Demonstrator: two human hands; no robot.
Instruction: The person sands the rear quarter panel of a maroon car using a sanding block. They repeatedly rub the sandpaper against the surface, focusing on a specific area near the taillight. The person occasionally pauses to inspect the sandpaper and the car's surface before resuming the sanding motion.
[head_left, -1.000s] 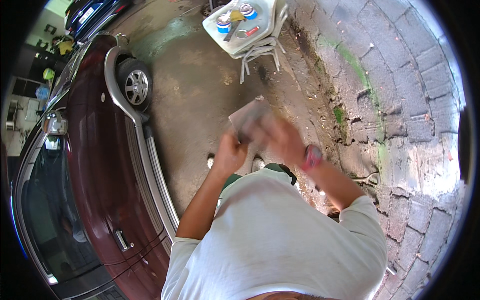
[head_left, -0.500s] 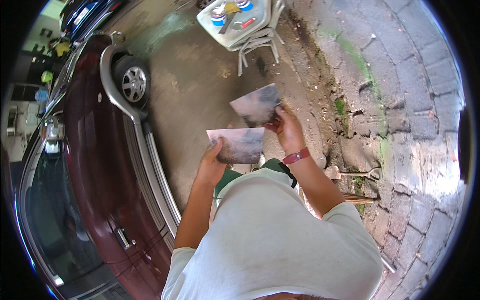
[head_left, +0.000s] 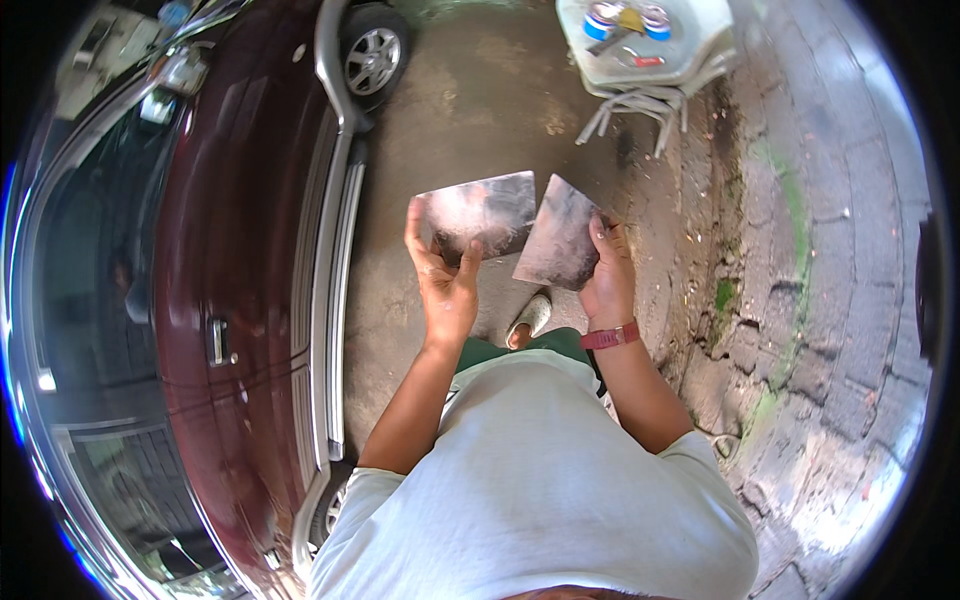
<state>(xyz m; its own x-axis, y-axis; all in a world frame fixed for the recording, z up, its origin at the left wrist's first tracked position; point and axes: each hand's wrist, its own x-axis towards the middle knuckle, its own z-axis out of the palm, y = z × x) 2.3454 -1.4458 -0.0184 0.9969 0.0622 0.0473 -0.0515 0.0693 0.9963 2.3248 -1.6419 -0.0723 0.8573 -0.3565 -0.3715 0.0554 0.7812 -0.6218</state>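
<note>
My left hand (head_left: 446, 292) is closed on the lower left part of a flat, four-sided sheet (head_left: 478, 210), pinkish grey with dark smudges. Its thumb lies on the sheet's upper face, and most of the other fingers are hidden beneath. A second sheet (head_left: 558, 238) of similar colouring tilts steeply in my right hand (head_left: 610, 275), which pinches its right edge with the thumb on top. The near edges of the two sheets come close together, with a narrow gap between them. A red band (head_left: 610, 336) circles my right wrist.
A dark red car (head_left: 240, 260) stands along the left. Ahead to the right, a pale plastic table (head_left: 600, 75) holds blue-and-white tins (head_left: 657, 22), a dark flat tool and a small red item (head_left: 648, 61). Rough broken paving (head_left: 840, 260) runs down the right side.
The left sheet has risen and tilted. The right one has come down and turned steeper, closer beside it. My view has swung left, so car and table appear farther right.
</note>
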